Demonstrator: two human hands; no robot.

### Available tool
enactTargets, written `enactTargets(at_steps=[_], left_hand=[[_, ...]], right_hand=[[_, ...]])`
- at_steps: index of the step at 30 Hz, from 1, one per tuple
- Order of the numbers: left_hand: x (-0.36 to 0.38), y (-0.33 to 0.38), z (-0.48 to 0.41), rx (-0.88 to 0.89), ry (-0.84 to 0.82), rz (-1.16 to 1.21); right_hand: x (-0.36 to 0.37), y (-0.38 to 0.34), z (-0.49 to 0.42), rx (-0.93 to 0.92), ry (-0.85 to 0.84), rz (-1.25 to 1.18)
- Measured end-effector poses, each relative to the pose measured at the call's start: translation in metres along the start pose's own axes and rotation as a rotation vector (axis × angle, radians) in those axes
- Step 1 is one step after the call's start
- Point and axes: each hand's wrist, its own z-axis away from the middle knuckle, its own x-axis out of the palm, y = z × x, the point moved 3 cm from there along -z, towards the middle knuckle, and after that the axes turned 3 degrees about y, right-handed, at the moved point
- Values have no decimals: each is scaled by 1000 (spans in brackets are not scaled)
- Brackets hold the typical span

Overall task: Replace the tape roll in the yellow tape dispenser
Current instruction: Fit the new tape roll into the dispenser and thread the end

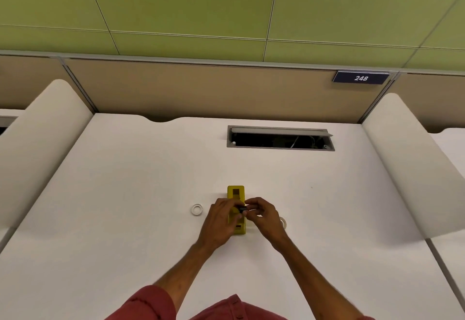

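Observation:
The yellow tape dispenser lies on the white desk, its long axis pointing away from me. My left hand covers its left side and middle and holds it. My right hand pinches a small black spindle just above the dispenser's middle, with my left fingertips touching it too. A white tape roll lies flat on the desk left of my left hand. A second, clear roll peeks out behind my right hand, mostly hidden.
An open cable hatch is set into the desk farther back. White curved dividers rise at both sides. A beige partition with a sign reading 248 closes the back.

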Motion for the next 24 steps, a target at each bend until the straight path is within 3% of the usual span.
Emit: enactTargets(at_steps=[3,5,8,13,17,24], left_hand=[[1,1,1,4,5,-2],[2,1,2,2,4,-12],[1,2,1,-7,9,-11],[0,6,-3,-1,20,-39],[-1,8,-5,-11,52,-63],[-2,10,-9,6,46,-67]], right_hand=[[-4,3,4,-5,46,31],[-12,7,8,-14,166,104],[-30,17,17,-54,289,368],[-54,35,24,48,169,843],[-58,41,25,107,55,896],[-62,38,20,111,64,896]])
